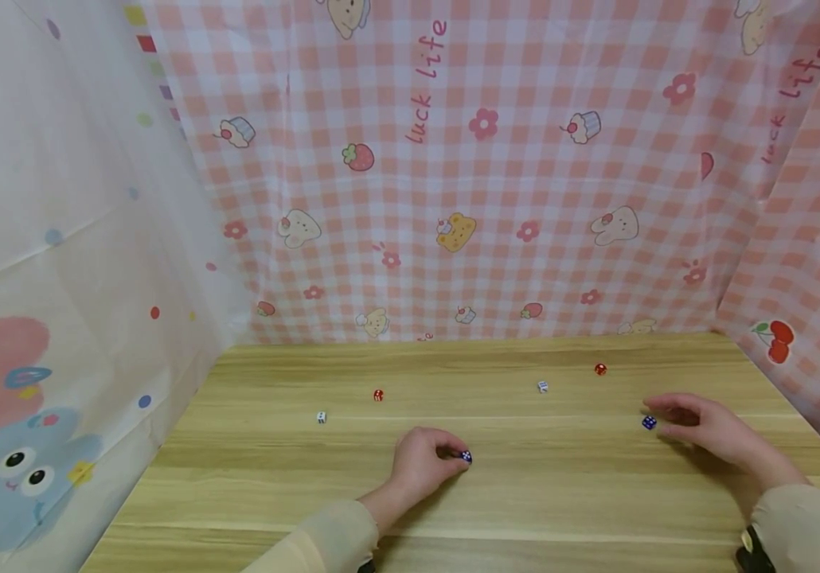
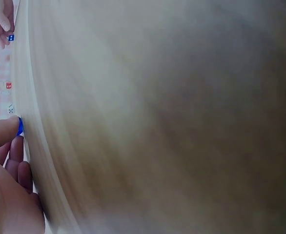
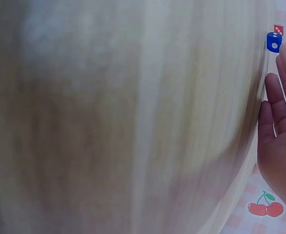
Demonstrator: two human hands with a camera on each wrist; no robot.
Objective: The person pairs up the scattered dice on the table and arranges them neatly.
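Note:
My left hand (image 1: pixel 424 464) pinches a small dark blue die (image 1: pixel 466 457) between thumb and fingertips, low over the wooden table. The left wrist view catches this die as a blue sliver (image 2: pixel 20 126) under the thumb. At the right, another blue die (image 1: pixel 650 422) with white pips sits on the table. Around it my right hand (image 1: pixel 704 430) is held with thumb and fingers parted, the fingertips right beside it. In the right wrist view the blue die (image 3: pixel 274 43) stands just past those fingertips, before a red die (image 3: pixel 278 29).
On the left of the table (image 1: pixel 252 493) lie a white die (image 1: pixel 321 417) and a red die (image 1: pixel 378 395). Farther right are another white die (image 1: pixel 542 387) and a red die (image 1: pixel 600 369). A pink checked cloth (image 1: pixel 410 191) hangs along the back edge.

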